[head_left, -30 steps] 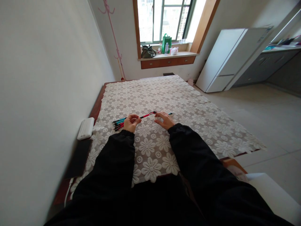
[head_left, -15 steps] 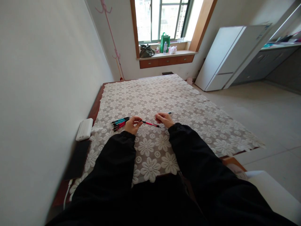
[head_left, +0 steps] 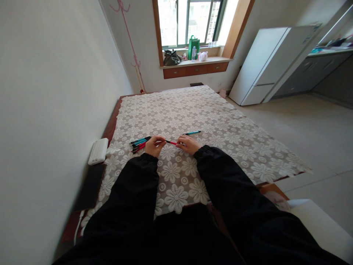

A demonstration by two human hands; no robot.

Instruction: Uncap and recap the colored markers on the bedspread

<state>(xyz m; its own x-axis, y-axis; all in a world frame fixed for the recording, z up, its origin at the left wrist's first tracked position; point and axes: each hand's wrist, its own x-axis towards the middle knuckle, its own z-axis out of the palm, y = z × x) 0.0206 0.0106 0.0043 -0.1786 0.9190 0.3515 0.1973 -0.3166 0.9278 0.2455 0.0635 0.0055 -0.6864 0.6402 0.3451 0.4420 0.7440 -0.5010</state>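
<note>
A red pen with black parts [head_left: 172,142] is stretched between my two hands above the tablecloth. My left hand [head_left: 154,146] pinches its black left end. The fingers of my right hand [head_left: 189,144] are closed round its right end and hide that part. Just beyond my right hand a teal pen [head_left: 193,132] lies on the cloth. Beside my left hand rests a small bunch of pens, several in all, with teal pens [head_left: 140,140] at the back and red pens [head_left: 138,148] in front.
A floral lace tablecloth [head_left: 176,110] covers the table. Along the left wall sit a white power bank [head_left: 98,151] and a black flat device [head_left: 90,187] with a white cable [head_left: 77,230]. A white chair-like surface [head_left: 320,224] is at the lower right.
My right hand has moved left and closed on the right end of the red pen. More of the teal pen behind it now shows. My left hand has barely moved.
</note>
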